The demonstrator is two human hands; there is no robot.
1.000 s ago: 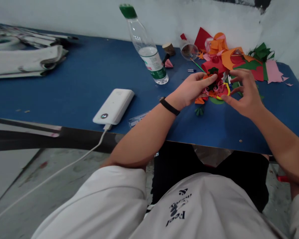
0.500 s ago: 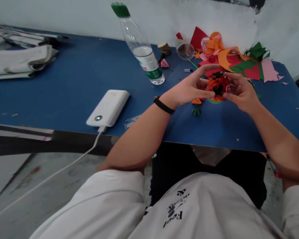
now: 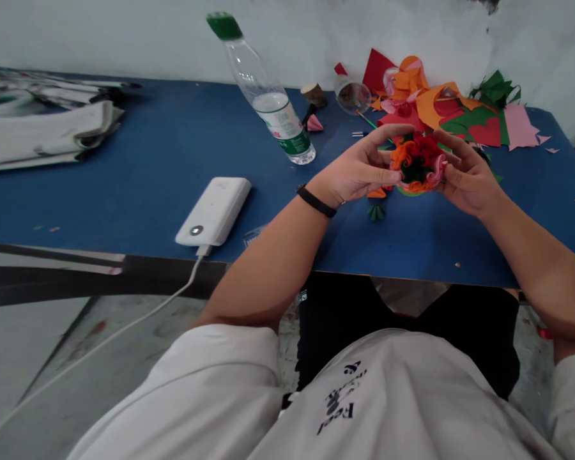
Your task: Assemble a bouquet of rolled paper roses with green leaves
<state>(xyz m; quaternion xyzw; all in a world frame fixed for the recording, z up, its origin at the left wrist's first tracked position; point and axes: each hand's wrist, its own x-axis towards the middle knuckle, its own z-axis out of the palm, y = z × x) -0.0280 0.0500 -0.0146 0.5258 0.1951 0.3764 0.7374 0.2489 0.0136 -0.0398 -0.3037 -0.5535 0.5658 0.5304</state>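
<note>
Between my two hands is a paper flower (image 3: 418,163) of curled red, orange and pink strips with a dark green centre. My left hand (image 3: 367,167) grips its left side, thumb at the front and fingers behind. On the right side my right hand (image 3: 469,176) pinches the pink curls, its fingertips partly hidden. Just below the flower shows the edge of a green paper piece (image 3: 413,191). Close to my left hand lie an orange folded paper piece (image 3: 377,193) and a small dark green folded paper piece (image 3: 376,213).
Coloured paper scraps (image 3: 479,121) pile at the back right, beside a tipped clear plastic cup (image 3: 353,97). A water bottle (image 3: 278,118) stands left of my forearm. Further left are a white power bank (image 3: 215,211) with a cable and folded newspapers (image 3: 38,137).
The flower has tilted and looks more spread, showing more of its curled red, orange and pink strips. Both hands still hold it, slightly wider apart. The camera view has shifted a little.
</note>
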